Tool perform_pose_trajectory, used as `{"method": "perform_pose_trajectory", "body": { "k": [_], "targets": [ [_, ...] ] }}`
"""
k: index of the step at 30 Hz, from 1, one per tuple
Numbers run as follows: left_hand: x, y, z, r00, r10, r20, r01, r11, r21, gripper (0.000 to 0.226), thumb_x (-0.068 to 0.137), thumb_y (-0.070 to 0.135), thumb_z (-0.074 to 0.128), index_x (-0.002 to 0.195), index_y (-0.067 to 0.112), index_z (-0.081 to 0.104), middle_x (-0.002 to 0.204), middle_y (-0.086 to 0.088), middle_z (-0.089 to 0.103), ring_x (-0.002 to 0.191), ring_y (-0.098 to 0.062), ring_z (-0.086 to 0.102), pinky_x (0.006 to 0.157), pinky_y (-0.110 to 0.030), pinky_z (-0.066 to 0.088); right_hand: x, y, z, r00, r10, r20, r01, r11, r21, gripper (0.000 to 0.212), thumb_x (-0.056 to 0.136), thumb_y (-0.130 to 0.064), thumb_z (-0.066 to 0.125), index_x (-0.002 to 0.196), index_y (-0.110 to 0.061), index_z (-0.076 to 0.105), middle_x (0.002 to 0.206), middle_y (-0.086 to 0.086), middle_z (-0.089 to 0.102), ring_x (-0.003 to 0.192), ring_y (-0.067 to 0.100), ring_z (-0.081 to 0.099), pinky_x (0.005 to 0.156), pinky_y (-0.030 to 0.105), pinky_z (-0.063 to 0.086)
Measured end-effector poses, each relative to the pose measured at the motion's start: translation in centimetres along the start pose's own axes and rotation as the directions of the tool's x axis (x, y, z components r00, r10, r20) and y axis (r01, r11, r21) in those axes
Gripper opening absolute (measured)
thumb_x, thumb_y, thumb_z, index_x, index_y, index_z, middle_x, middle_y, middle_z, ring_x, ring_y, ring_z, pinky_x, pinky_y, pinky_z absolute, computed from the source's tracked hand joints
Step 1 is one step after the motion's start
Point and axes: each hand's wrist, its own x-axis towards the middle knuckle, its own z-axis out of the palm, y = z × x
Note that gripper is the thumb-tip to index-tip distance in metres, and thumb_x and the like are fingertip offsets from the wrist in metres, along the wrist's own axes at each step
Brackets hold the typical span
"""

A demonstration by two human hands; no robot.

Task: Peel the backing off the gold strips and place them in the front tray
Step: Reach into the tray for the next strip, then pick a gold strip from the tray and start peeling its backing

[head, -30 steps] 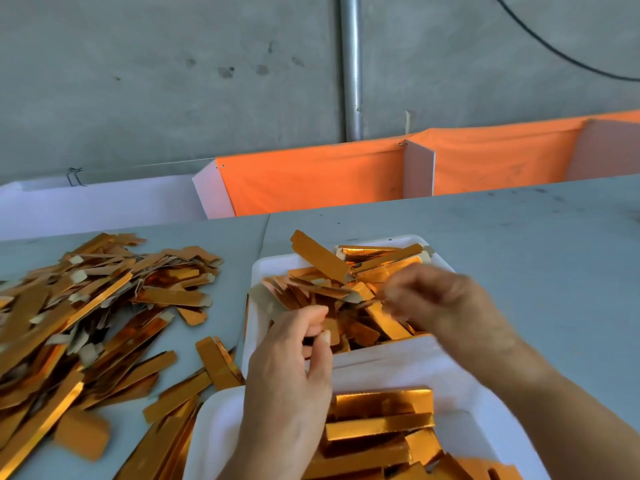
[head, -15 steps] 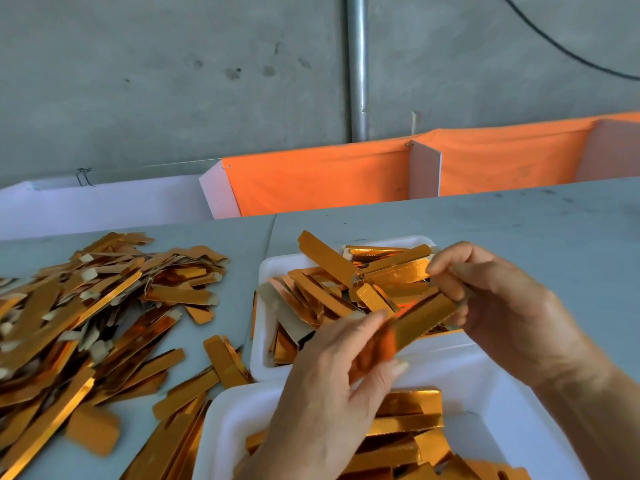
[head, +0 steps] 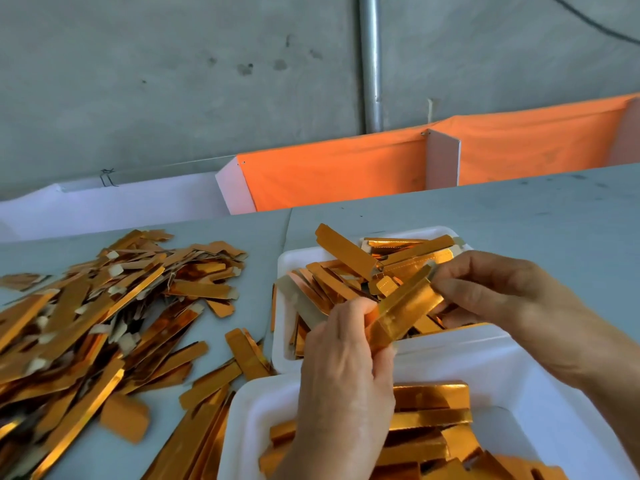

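Both hands pinch one gold strip point(head: 403, 308): left hand point(head: 341, 368) the near-left end, right hand point(head: 491, 296) the far-right, above the near tray point(head: 519, 382).

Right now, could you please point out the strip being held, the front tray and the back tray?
held strip point(head: 403, 306), head view, shiny middle.
front tray point(head: 519, 382), head view, bare white wall.
back tray point(head: 282, 341), head view, left rim.

Grey table point(head: 519, 216): two white trays point(head: 512, 368), loose gold strip pile point(head: 86, 323) left of the trays.
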Motion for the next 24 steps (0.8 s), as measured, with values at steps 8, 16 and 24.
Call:
{"method": "perform_pose_trajectory", "body": {
  "k": [8,16,24],
  "targets": [
    [-0.09,0.09,0.24,0.998,0.037,0.046,-0.039,0.998,0.041,0.062,0.092,0.045,0.051,0.133,0.056,0.006,0.113,0.027,0.029,0.102,0.002,0.039,0.087,-0.014,0.036,0.19,0.05,0.32,0.993,0.099,0.066,-0.108,0.981,0.162,0.012,0.066,-0.018,0.072,0.077,-0.016,0.067,0.083,0.009,0.070,0.079,0.019,0.070,0.067,0.021,0.055],
    [-0.13,-0.27,0.43,0.998,0.044,0.052,-0.043,0.999,-0.015,0.061,0.091,0.044,0.052,0.135,0.056,0.011,0.115,0.030,0.028,0.108,-0.001,0.036,0.089,-0.014,0.032,0.21,0.23,0.73,0.995,0.098,0.029,-0.101,0.985,0.143,0.015,0.066,-0.025,0.071,0.080,-0.019,0.069,0.083,0.009,0.072,0.086,0.027,0.070,0.077,0.029,0.059],
    [-0.33,-0.02,0.40,0.997,0.055,0.044,-0.055,0.998,-0.005,0.054,0.089,0.059,0.039,0.135,0.056,0.011,0.106,0.028,0.029,0.100,-0.004,0.036,0.086,-0.017,0.032,-0.01,0.06,0.92,0.985,0.084,0.153,-0.109,0.981,0.162,0.017,0.075,-0.029,0.068,0.089,-0.020,0.074,0.096,0.007,0.073,0.092,0.017,0.070,0.076,0.021,0.054]
  ]
}}
